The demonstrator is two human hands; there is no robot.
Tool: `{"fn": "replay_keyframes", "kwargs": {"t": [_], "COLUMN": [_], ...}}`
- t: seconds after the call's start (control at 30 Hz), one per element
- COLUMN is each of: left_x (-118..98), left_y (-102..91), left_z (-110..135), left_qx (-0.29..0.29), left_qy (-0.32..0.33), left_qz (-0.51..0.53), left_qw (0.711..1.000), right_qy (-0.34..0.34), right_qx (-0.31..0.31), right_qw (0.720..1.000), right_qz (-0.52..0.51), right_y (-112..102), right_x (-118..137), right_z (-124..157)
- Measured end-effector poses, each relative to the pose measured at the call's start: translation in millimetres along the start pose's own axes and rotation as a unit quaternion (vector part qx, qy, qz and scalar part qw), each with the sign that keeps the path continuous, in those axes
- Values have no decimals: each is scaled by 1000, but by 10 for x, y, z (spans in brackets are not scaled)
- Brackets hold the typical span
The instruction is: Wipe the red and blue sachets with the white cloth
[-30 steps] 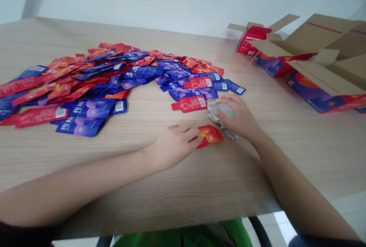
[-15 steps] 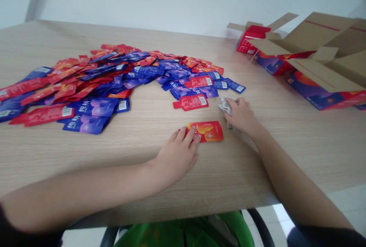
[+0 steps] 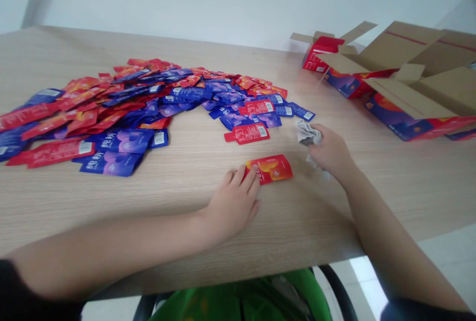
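My left hand [image 3: 232,202] lies with its fingers stretched over the left end of a red and orange pouch [image 3: 273,168], pressing it flat on the table. A crumpled grey-white cloth [image 3: 309,134] is gripped in my right hand [image 3: 330,151], to the right of that pouch; part of the cloth hangs below the fingers. Just beyond, a red pouch [image 3: 250,134] lies barcode side up, with blue pouches [image 3: 238,120] behind it.
A broad heap of red and blue pouches [image 3: 122,105] spreads over the left and middle of the wooden table [image 3: 178,241]. At the right stand cardboard boxes [image 3: 401,117] with raised flaps, and a smaller red box [image 3: 318,54] behind. A pale wall [image 3: 223,3] bounds the back.
My right hand has gathered the cloth up and moved slightly right with it. My left hand stays on the red and orange pouch. The view has shifted a little.
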State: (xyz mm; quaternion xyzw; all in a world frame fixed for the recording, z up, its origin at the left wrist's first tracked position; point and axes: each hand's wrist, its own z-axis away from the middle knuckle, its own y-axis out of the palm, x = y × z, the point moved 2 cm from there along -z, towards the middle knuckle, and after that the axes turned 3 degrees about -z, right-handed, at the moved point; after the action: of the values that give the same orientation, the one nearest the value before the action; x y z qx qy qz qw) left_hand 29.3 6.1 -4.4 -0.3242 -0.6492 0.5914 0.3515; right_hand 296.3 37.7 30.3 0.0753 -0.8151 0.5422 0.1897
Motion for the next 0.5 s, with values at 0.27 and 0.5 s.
{"fn": "replay_keyframes", "kwargs": {"t": [0.27, 0.5], "left_x": [-15, -24], "left_y": [-36, -20], "left_z": [3, 10], "left_qx": [-1, -9], "left_qy": [3, 0], "left_qz": [8, 1], "left_qw": [1000, 1000], "right_qy": [-195, -83], "right_qx": [97, 50], "right_qw": [976, 995], "right_qz": [-22, 29], "right_y": [333, 439], "right_x": [1009, 479], "right_z": [807, 730]}}
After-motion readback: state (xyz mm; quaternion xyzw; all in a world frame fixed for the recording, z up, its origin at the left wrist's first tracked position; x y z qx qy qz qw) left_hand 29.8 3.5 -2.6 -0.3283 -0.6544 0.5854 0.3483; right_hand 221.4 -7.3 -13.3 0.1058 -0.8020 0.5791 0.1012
